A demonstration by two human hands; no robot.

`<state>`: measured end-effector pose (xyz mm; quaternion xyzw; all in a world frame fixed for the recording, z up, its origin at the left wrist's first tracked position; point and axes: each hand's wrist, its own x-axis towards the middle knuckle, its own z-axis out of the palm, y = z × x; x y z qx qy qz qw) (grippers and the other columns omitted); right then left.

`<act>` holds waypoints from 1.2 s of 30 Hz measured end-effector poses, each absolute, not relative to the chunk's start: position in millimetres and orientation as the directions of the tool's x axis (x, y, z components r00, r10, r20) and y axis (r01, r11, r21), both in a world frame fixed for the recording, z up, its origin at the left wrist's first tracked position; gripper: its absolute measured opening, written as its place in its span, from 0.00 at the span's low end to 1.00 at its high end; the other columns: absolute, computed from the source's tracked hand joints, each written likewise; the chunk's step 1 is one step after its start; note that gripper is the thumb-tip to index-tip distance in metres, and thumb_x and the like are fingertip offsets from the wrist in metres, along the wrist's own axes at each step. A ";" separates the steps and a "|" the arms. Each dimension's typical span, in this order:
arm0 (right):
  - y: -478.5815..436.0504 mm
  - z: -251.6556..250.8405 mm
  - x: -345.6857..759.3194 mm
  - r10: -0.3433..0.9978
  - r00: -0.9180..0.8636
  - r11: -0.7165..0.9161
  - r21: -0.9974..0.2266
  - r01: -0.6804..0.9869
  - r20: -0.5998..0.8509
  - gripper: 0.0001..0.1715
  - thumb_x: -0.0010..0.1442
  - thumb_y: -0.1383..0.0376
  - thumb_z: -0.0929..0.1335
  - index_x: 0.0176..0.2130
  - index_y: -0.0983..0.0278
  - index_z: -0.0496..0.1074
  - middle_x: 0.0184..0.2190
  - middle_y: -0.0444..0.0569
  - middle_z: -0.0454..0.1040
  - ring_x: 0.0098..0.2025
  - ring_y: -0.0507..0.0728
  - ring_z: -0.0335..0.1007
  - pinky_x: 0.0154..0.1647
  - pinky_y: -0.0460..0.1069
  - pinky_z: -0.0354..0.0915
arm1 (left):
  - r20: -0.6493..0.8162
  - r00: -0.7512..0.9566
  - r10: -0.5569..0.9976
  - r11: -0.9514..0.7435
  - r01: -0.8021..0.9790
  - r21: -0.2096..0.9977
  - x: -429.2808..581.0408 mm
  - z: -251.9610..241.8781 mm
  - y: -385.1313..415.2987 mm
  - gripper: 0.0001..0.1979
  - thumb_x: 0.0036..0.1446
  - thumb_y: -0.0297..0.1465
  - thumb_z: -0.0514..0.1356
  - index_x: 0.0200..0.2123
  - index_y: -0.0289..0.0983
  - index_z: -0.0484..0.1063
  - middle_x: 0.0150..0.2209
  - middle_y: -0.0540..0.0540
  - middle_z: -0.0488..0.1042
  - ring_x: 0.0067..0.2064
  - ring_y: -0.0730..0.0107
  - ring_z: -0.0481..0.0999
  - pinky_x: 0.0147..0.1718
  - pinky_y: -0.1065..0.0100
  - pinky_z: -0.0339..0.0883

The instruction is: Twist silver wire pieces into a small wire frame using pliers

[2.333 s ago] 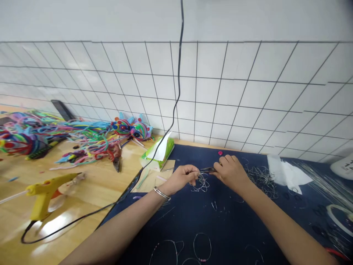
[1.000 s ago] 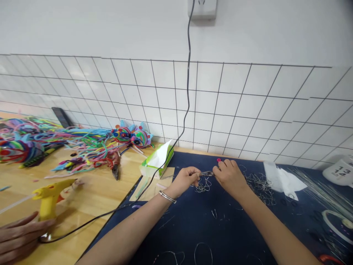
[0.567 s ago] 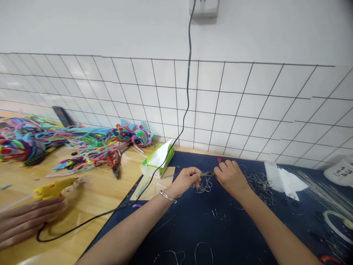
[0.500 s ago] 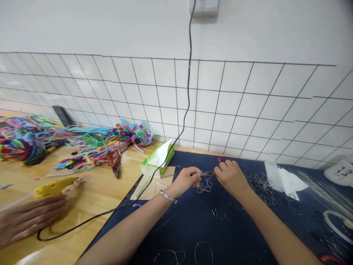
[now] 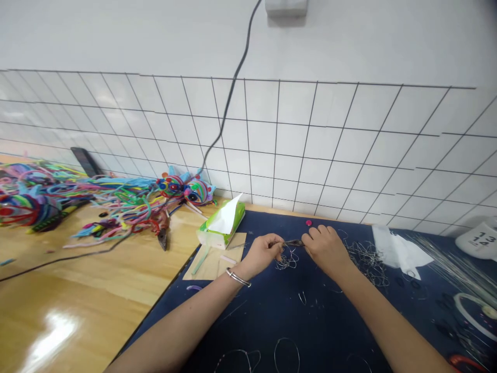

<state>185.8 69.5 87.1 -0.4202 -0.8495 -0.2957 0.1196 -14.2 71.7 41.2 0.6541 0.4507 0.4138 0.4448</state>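
My left hand (image 5: 265,253), a silver bangle on its wrist, is closed in a pinch on a thin wire above the dark blue mat. My right hand (image 5: 324,249) wraps round dark pliers (image 5: 293,243), its fist hiding the handles. The jaws point left and meet the wire at my left fingertips. Just below them lies a small tangle of wire loops (image 5: 286,260). A larger heap of bent wire (image 5: 367,261) rests to the right of my right hand.
Left of the mat stands a green tissue box (image 5: 223,224) on a tan sheet. Colourful pipe cleaners (image 5: 120,194) and a second pair of pliers (image 5: 162,238) cover the wooden table. Straight wires (image 5: 454,267), a white cup (image 5: 479,241) and white tissue (image 5: 407,256) lie at right.
Another person's hand and the yellow glue gun have gone from the left side. The black cable has swung left across the wooden table. My two hands have hardly moved.
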 end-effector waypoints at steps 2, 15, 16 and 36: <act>69.8 86.6 185.8 0.648 -0.613 0.471 0.395 0.789 0.451 0.10 0.56 0.69 0.59 0.27 0.64 0.67 0.23 0.48 0.61 0.30 0.54 0.50 0.32 0.50 0.43 | 0.139 0.242 0.960 -0.192 0.211 0.958 -13.8 42.2 70.4 0.09 0.51 0.33 0.53 0.29 0.34 0.68 0.21 0.50 0.69 0.22 0.76 0.69 0.24 0.74 0.61; 70.7 88.0 184.2 0.672 -0.584 0.463 0.358 0.811 0.455 0.09 0.56 0.64 0.61 0.29 0.64 0.67 0.25 0.49 0.62 0.32 0.55 0.51 0.34 0.50 0.44 | 0.104 0.200 0.974 -0.120 0.069 0.990 -9.4 43.9 67.3 0.12 0.52 0.37 0.53 0.29 0.33 0.67 0.19 0.49 0.69 0.22 0.76 0.68 0.23 0.74 0.61; 70.7 87.8 184.2 0.668 -0.585 0.460 0.363 0.811 0.460 0.10 0.56 0.64 0.60 0.29 0.64 0.67 0.25 0.49 0.62 0.32 0.55 0.51 0.33 0.50 0.44 | 0.104 0.199 0.974 -0.117 0.052 0.992 -9.0 44.5 66.8 0.12 0.51 0.37 0.54 0.30 0.33 0.67 0.19 0.49 0.69 0.22 0.76 0.68 0.23 0.74 0.61; 67.1 82.3 177.8 0.702 -0.508 0.416 0.291 0.861 0.500 0.09 0.56 0.62 0.61 0.28 0.63 0.66 0.26 0.49 0.62 0.32 0.55 0.51 0.34 0.50 0.44 | 0.193 0.028 0.981 -0.194 0.057 0.979 -1.8 39.0 59.0 0.09 0.52 0.35 0.53 0.32 0.34 0.66 0.22 0.50 0.70 0.25 0.75 0.71 0.26 0.73 0.63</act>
